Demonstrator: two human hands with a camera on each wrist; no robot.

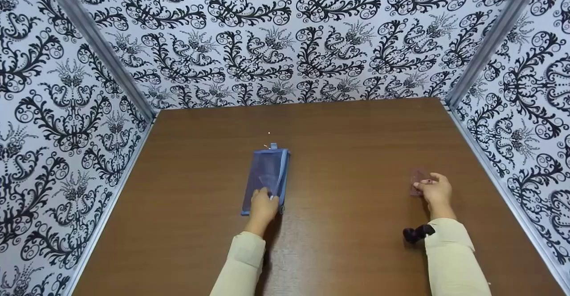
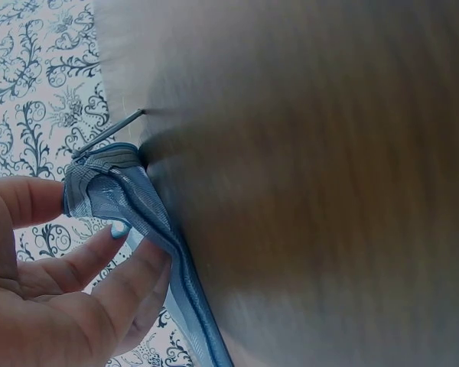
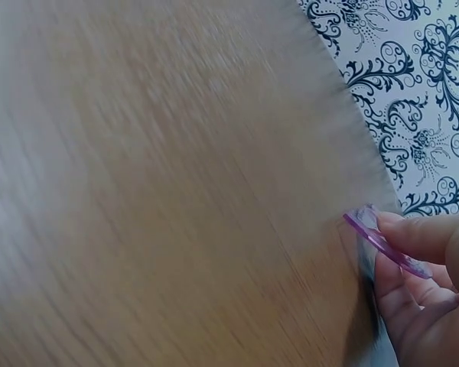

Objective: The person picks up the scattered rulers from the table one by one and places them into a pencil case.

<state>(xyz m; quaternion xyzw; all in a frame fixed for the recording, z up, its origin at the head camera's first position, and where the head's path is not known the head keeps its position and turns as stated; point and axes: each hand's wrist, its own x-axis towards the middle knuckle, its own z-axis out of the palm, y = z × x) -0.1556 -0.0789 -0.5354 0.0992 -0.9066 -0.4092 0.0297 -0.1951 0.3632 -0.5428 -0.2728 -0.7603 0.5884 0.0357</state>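
A blue zip pouch [image 1: 262, 167] with a see-through mesh face lies on the brown table, tilted slightly. At its near end my left hand [image 1: 263, 207] grips the edge. The left wrist view shows thumb and fingers around the pouch's zipped corner [image 2: 111, 183], where the zip's pull sticks out. A faint pale shape shows through the mesh; its kind is unclear. Far to the right, my right hand [image 1: 436, 193] pinches a flat, clear pinkish-purple plastic piece [image 1: 416, 182] between thumb and fingers. Edge-on in the right wrist view, this thin piece [image 3: 379, 241] is partly covered by the fingers.
The brown wooden table [image 1: 347, 153] stretches between the two hands. White walls with black scroll patterns [image 1: 276, 51] enclose its back and sides, with grey metal strips [image 1: 490, 33] at the corners. A small black device [image 1: 418, 233] sits at the right sleeve cuff.
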